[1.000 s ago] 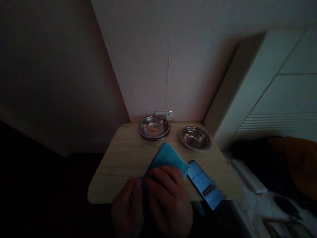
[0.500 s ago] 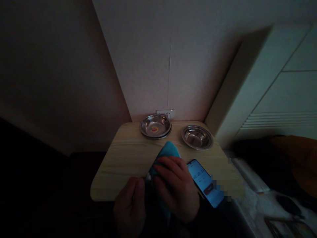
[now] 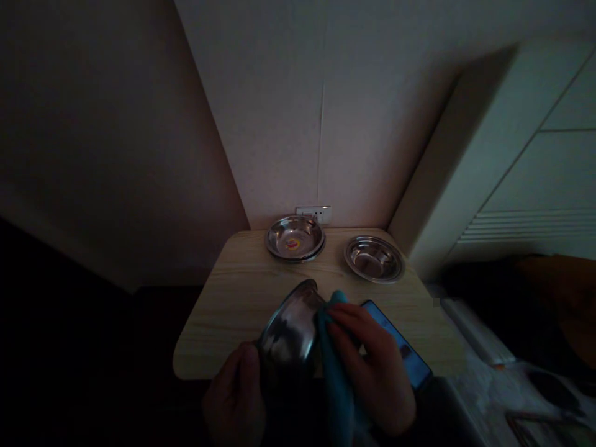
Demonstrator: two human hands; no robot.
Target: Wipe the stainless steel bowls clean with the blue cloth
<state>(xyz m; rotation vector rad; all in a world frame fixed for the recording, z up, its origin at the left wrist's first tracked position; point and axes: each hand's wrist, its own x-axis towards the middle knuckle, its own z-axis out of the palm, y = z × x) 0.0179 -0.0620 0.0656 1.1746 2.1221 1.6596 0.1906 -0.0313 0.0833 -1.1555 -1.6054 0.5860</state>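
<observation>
My left hand (image 3: pixel 235 400) grips the near edge of a tilted steel bowl (image 3: pixel 289 328), whose outer side faces the camera, above the front of a small wooden table (image 3: pixel 223 310). My right hand (image 3: pixel 372 366) presses a teal cloth (image 3: pixel 333 366) against the bowl's right side, fingers closed over the cloth. A phone (image 3: pixel 400 354) with a lit screen lies on the table just right of that hand.
At the table's back stand a steel bowl with a red and yellow sticker (image 3: pixel 294 237) and a second steel bowl (image 3: pixel 374 258). A wall socket (image 3: pixel 315 213) sits behind them. A white cabinet (image 3: pixel 516 186) rises on the right; the left is dark.
The cloth, which covered the bowl, has slid to the right with my right hand, baring the bowl's steel outer surface. My left hand keeps its hold.
</observation>
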